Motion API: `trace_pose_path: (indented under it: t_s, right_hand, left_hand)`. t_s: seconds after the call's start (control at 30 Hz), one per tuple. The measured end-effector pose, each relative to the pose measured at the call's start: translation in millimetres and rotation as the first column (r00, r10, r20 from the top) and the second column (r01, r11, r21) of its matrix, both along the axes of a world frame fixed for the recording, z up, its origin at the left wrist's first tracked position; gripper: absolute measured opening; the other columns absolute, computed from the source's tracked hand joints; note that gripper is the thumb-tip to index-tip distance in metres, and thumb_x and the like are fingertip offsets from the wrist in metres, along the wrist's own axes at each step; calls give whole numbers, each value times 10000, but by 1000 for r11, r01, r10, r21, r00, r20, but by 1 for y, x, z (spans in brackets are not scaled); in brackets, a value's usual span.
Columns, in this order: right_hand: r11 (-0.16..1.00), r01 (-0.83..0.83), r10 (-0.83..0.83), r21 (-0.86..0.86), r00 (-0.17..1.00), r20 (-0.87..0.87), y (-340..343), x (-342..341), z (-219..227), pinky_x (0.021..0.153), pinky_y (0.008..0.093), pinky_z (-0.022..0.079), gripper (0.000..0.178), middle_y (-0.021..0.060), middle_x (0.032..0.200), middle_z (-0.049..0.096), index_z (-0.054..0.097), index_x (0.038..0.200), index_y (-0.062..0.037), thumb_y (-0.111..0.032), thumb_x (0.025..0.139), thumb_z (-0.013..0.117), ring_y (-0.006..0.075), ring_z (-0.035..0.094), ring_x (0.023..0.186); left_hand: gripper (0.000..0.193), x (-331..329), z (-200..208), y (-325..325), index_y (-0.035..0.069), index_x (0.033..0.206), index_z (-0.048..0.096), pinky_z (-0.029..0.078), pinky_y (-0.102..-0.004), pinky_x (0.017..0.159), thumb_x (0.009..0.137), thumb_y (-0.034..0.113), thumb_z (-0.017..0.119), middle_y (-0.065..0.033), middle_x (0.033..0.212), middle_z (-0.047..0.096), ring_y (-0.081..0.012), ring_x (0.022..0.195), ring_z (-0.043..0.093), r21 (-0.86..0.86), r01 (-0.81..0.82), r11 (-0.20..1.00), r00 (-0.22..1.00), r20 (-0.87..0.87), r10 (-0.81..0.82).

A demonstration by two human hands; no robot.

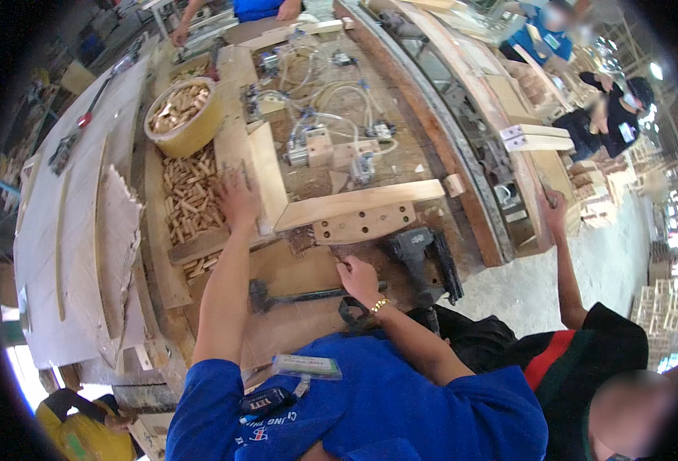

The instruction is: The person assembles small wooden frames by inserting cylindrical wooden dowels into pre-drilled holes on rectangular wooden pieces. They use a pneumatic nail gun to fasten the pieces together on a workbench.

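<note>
My left hand [237,198] is open, fingers spread over the edge of a bed of short wooden dowels [189,201], right beside an upright light wood piece [266,173]. Another light wood piece [362,203] meets it at a corner. My right hand [360,280] is closed, its fingertips near a wooden plate with several holes [354,225]; what it holds, if anything, I cannot make out. Beneath that hand lies a black bar with a block-like end [296,296], like a hammer. A black nail gun [419,257] rests to its right.
A yellow tub of dowels [185,142] stands at the far left of the bench. Clear air hoses and small clamps [327,123] fill the fixture's middle. A metal-edged rail [423,115] runs along the right. Co-workers stand beyond, and one's hand [554,206] rests on wood at right.
</note>
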State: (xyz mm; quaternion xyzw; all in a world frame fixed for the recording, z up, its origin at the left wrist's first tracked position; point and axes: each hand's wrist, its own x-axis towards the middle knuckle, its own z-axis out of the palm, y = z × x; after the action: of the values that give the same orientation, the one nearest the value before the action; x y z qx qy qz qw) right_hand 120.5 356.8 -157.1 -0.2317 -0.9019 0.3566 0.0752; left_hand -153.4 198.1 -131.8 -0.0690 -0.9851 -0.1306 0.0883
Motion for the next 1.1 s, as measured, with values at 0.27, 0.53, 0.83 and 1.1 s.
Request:
trace_pose_path:
  t_s: [0.27, 0.53, 0.83, 1.1]
  right_hand:
    - [999, 8, -5, -37, 998, 58, -1, 1, 3, 672, 473, 508, 281, 202, 774, 661, 670, 879, -62, -329, 862, 583, 389, 641, 731]
    - [999, 13, -11, -45, 999, 44, 3, 1, -2, 669, 474, 505, 281, 195, 760, 660, 670, 876, -65, -333, 869, 584, 387, 641, 727]
    - [1000, 16, -16, -7, 1000, 9, 2, 3, -4, 640, 485, 495, 264, 214, 743, 645, 661, 875, -61, -318, 857, 604, 403, 631, 713]
    - [1000, -18, 19, 14, 997, -70, -1, 2, -6, 581, 439, 483, 228, 187, 660, 623, 642, 828, -29, -255, 839, 619, 363, 623, 619]
  left_hand:
    - [565, 3, 10, 0, 139, 1408, 400, 237, -567, 1095, 922, 424, 444, -128, 1529, 243, -397, 1386, 231, 135, -19, 991, 991, 131, 1]
    - [541, 9, 23, 10, 128, 1401, 397, 247, -558, 1097, 925, 377, 462, -129, 1524, 238, -391, 1397, 206, 87, -25, 996, 990, 142, 13]
    - [546, 7, 14, 6, 127, 1408, 379, 267, -555, 1087, 923, 362, 465, -134, 1533, 219, -384, 1398, 214, 52, -20, 998, 997, 71, 16]
    - [570, 2, -1, -2, 139, 1418, 366, 220, -592, 1095, 909, 373, 473, -149, 1517, 245, -407, 1401, 191, 48, 24, 999, 998, -58, -22]
